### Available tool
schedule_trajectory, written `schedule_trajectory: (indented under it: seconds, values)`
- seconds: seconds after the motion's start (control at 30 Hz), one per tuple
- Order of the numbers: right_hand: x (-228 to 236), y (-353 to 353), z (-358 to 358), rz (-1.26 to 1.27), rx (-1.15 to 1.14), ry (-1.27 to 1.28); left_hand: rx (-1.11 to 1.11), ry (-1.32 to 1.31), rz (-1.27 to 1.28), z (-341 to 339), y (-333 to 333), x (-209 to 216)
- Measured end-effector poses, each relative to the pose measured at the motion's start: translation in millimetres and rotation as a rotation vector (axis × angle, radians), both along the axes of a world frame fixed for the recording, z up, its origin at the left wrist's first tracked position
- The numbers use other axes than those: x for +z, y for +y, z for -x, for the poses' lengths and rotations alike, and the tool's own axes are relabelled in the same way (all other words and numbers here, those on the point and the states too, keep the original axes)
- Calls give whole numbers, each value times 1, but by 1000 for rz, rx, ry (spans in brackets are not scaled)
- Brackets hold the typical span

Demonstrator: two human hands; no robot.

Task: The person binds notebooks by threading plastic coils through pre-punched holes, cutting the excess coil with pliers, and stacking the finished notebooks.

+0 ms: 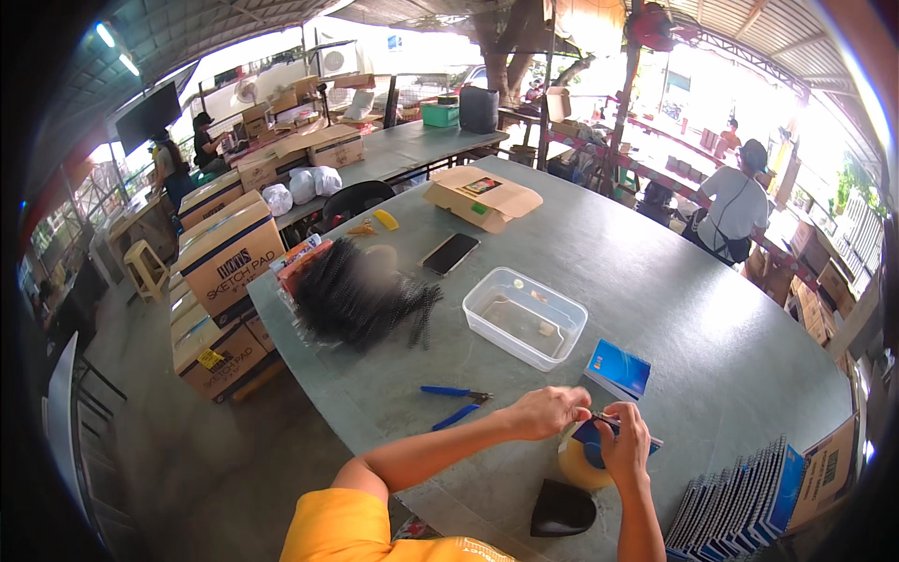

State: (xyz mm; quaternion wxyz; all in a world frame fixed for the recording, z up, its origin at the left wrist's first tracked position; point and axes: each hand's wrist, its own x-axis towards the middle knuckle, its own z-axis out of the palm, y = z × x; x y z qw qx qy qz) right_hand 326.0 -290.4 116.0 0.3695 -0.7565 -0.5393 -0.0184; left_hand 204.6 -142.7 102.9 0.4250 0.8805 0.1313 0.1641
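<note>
Gripping a dark blue notebook (587, 434) in the right hand (629, 440), with the thumb on the near side, low over the near part of the counter (674, 300). Curling the fingers of the left hand (552, 412) at the upper left corner of that notebook; cannot tell whether pinching anything there, with so little showing between the fingertips. Working right over a round yellow thing (573, 465), partly covered, and near a black curved object (562, 510). Has 1 bright blue notebook (618, 368) lying just beyond the hands, blue-handled pliers (448, 391) to the left, and a clear plastic container (510, 347) with small pieces inside farther out. Faces a heap of black coils (328, 295), 1 phone (450, 253) and 1 cardboard box (482, 199) across the counter. Has a row of spiral-bound notebooks (735, 501) at the lower right.
</note>
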Motion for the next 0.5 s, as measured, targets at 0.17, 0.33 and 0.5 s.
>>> schedule_trajectory:
  seconds: [0.17, 0.33, 0.5]
  values:
    - [-7, 0, -8, -95, 40, 14, -17, -75, -160, -6, -11, 9]
    - [4, 1, -5, -46, 155, 40, -65, 94, -210, -7, 0, 15]
    - [3, 3, -5, 6, 98, -32, -96, -232, -588, 11, -61, -9]
